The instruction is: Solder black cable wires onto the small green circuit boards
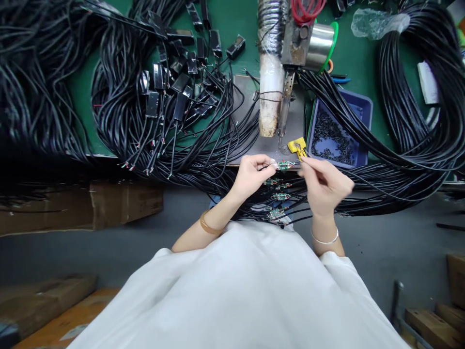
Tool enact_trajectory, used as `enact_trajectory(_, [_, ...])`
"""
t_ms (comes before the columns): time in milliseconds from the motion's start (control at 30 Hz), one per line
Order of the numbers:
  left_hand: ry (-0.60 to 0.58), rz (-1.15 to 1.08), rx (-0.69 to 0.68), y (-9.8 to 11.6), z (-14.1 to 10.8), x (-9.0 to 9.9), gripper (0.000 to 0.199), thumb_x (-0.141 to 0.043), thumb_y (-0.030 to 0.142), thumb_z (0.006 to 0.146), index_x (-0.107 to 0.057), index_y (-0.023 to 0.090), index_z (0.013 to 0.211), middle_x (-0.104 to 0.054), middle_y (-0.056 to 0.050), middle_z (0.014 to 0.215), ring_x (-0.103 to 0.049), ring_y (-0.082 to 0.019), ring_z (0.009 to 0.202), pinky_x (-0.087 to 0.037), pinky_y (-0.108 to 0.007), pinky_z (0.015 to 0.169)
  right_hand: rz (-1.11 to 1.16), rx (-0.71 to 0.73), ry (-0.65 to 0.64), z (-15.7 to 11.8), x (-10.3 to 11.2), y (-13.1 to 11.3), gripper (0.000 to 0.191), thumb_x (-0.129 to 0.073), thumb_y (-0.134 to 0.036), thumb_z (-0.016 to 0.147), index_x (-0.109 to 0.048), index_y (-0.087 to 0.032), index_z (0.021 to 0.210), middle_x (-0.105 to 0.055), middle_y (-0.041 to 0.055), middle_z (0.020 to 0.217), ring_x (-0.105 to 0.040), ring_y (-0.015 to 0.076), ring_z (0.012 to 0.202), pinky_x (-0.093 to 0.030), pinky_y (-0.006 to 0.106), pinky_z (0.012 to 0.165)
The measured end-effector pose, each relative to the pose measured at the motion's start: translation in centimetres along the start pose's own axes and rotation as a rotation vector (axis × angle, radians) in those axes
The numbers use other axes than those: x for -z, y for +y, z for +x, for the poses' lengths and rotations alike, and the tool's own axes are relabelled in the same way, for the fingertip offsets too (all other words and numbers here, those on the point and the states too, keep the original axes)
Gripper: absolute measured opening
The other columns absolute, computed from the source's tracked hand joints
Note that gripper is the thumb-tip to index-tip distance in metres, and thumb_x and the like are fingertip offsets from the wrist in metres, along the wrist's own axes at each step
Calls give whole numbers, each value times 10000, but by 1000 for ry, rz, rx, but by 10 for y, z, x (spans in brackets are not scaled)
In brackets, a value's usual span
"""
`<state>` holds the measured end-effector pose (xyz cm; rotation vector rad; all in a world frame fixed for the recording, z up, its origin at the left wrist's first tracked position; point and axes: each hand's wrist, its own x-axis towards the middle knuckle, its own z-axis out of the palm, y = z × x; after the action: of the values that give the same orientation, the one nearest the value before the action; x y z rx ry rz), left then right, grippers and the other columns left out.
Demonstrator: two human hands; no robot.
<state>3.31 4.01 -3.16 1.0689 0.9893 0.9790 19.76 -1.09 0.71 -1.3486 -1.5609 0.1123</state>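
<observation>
Thumb and forefinger of my left hand are pinched at the left end of a small green circuit board, which has thin wires at its ends. My right hand is closed in a pinch just right of that board, by a yellow piece at the table edge. What its fingertips grip is too small to make out. Below, over my lap, hang several more circuit boards joined to black cables. A soldering iron in a stand points down above my hands, beside a white-wrapped duct.
A solder spool sits behind the iron. To the right are a blue tray of small black pieces and a big cable coil. Black housings and cable bundles cover the left. Cardboard boxes stand under the table.
</observation>
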Motion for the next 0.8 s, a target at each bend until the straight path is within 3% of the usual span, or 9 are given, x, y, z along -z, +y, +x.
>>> enact_trajectory(67, [-1, -29, 19, 0, 2, 1, 137, -743, 201, 666, -654, 129, 591, -548, 37, 552, -451, -54, 520, -351, -197, 520, 36, -11, 166, -10, 8, -2, 218, -604, -243, 948, -684, -280, 1148, -696, -32, 744, -601, 93, 507, -469, 242, 465])
enact_trajectory(167, [-9, -79, 55, 3, 5, 3, 146, -763, 212, 654, -657, 132, 594, -505, 50, 526, -397, -44, 489, -321, -200, 494, 154, -57, 244, -24, 12, -3, 309, -547, -207, 974, -562, -278, 1275, -737, -36, 816, -607, 88, 462, -478, 227, 421])
enact_trajectory(233, [-21, -112, 72, 5, 6, 4, 151, -770, 219, 655, -661, 133, 598, -490, 56, 520, -377, -38, 479, -312, -199, 487, 165, -79, 201, -31, 8, -1, 283, -559, -152, 961, -565, -275, 1216, -767, -29, 907, -699, 106, 569, -555, 232, 499])
enact_trajectory(300, [-33, -134, 77, 7, 6, 5, 163, -780, 225, 659, -662, 131, 599, -482, 60, 519, -363, -32, 473, -303, -197, 483, 90, -68, 87, -36, -1, 2, 240, -600, -124, 932, -606, -258, 1132, -774, -1, 1002, -767, 150, 803, -630, 274, 672])
enact_trajectory(367, [-51, -150, 75, 7, 6, 5, 182, -796, 242, 663, -665, 130, 603, -473, 63, 518, -342, -25, 462, -290, -196, 475, 0, -11, -47, -37, -11, 6, 197, -635, -127, 909, -631, -237, 1073, -756, 45, 1121, -748, 180, 1016, -635, 308, 819])
enact_trajectory(433, [-63, -161, 78, 6, 6, 6, 204, -808, 270, 671, -671, 130, 613, -454, 68, 509, -311, -21, 449, -263, -197, 457, -36, 42, -116, -36, -22, 10, 152, -625, -131, 912, -622, -218, 1036, -723, 87, 1213, -714, 186, 1109, -620, 321, 878])
enact_trajectory(567, [-48, -152, 87, 5, 6, 6, 243, -807, 340, 711, -696, 134, 647, -424, 64, 508, -297, -28, 438, -205, -208, 417, -31, 64, -85, -29, -34, 15, 125, -606, -106, 907, -590, -210, 974, -734, 91, 1166, -720, 177, 1071, -607, 328, 896])
enact_trajectory(800, [12, -94, -59, 5, 10, 6, 178, -785, 287, 749, -725, 139, 669, -530, 36, 604, -372, -30, 476, -299, -195, 451, 1, 40, -134, -13, -33, 14, 119, -631, -105, 884, -580, -213, 888, -731, 80, 1194, -733, 158, 958, -606, 329, 891])
